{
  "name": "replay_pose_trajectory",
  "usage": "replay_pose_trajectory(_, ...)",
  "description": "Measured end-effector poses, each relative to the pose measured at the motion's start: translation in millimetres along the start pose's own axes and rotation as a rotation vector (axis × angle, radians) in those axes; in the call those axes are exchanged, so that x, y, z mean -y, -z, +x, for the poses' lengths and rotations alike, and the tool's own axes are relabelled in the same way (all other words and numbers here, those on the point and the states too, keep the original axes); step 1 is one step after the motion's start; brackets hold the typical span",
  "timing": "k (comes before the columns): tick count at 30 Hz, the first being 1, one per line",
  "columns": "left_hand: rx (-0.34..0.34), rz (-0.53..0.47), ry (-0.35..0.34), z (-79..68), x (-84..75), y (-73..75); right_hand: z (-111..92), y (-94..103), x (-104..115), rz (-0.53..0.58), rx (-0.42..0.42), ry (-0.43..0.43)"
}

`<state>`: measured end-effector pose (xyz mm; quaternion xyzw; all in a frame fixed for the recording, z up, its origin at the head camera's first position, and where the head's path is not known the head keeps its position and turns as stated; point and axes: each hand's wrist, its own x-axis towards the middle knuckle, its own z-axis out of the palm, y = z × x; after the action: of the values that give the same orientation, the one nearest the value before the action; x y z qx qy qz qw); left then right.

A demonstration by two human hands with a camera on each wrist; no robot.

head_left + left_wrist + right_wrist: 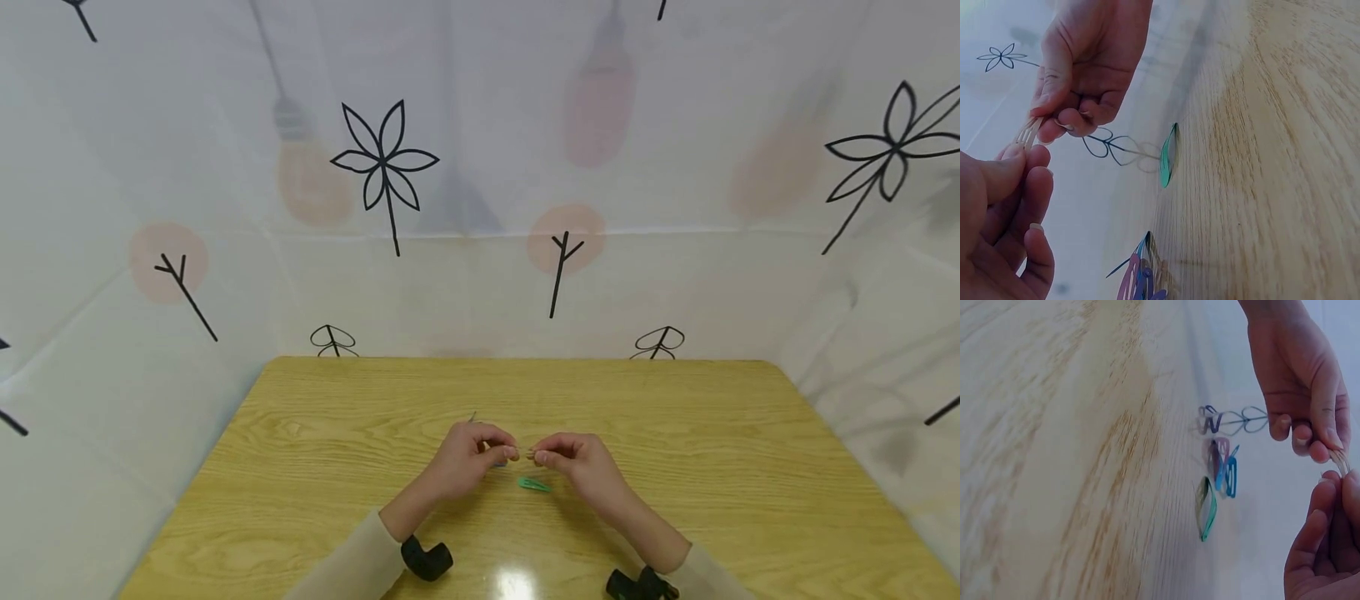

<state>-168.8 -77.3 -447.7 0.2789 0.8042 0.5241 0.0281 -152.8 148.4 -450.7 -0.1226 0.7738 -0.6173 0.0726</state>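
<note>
Two narrow pinches: the left hand point(459, 461) and right hand point(588, 472) grip opposite ends of one pale slotted hair clip point(1027, 133), held between them; uneven pulling could flick it loose toward the green teardrop-shaped hair clip point(534, 485) below the right fingertips.

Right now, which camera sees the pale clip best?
The left wrist view: the pale clip looks broadest there, with its thin strips clear. The right wrist view shows it narrower, near the picture's edge. The head view shows just a tiny bit between the left hand and right hand.
</note>
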Motion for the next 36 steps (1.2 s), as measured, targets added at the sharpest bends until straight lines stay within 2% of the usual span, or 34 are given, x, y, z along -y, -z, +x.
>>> replay_pose_trajectory(10, -0.011, -0.025, 0.054, -1.4, -15.8, 0.2, -1.4, 1.6, -1.2, 0.025, -0.014, 0.002)
replay_pose_trajectory(16, -0.002, 0.000, 0.047, 0.0, -0.8, -0.9, -2.4, 1.4, -0.6, -0.015, -0.059, 0.015)
replay_pose_trajectory(20, 0.005, 0.030, 0.019, 0.4, 6.5, -0.7, -0.8, 1.3, -2.2, -0.029, -0.079, 0.006)
replay_pose_trajectory(26, 0.008, 0.067, 0.004, 1.5, 9.9, -1.3, 1.5, 1.0, -5.1, -0.041, -0.103, -0.030)
replay_pose_trajectory(36, -0.001, 0.068, 0.027, 3.9, 9.7, -2.5, 2.3, 5.5, -3.0, -0.086, -0.070, -0.039)
